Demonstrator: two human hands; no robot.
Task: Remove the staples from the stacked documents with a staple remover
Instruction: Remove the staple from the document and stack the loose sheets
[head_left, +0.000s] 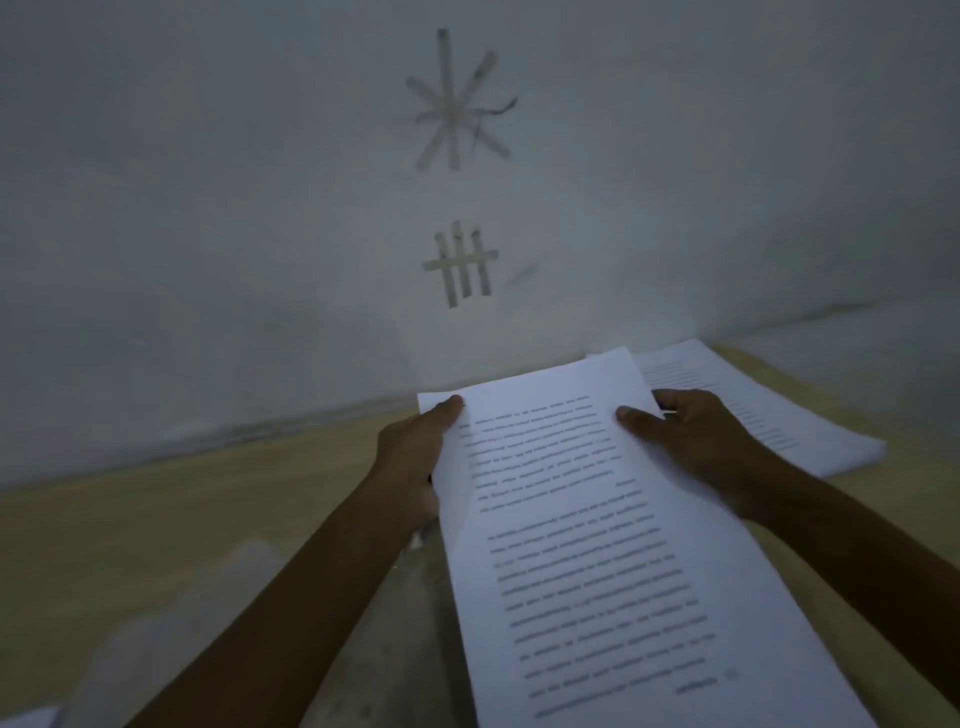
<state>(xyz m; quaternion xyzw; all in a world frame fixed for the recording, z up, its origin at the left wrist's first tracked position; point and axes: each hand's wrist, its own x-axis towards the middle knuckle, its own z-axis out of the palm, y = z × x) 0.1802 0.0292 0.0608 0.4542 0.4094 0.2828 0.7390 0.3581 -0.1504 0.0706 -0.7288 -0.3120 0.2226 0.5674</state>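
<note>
I hold a printed document (597, 545) up in front of me with both hands. My left hand (415, 457) grips its upper left edge, thumb on the top corner. My right hand (696, 441) grips the upper right edge, thumb lying on the page; a thin metal object shows between its fingers behind the paper, too small to identify. A stack of printed documents (769, 415) lies on the floor to the right, behind my right hand. No staple is visible on the held document.
A tan floor (182, 519) meets a white wall (208, 208) just ahead. Tape marks (457, 265) are stuck on the wall. The corner of another white sheet (28, 717) shows at the bottom left.
</note>
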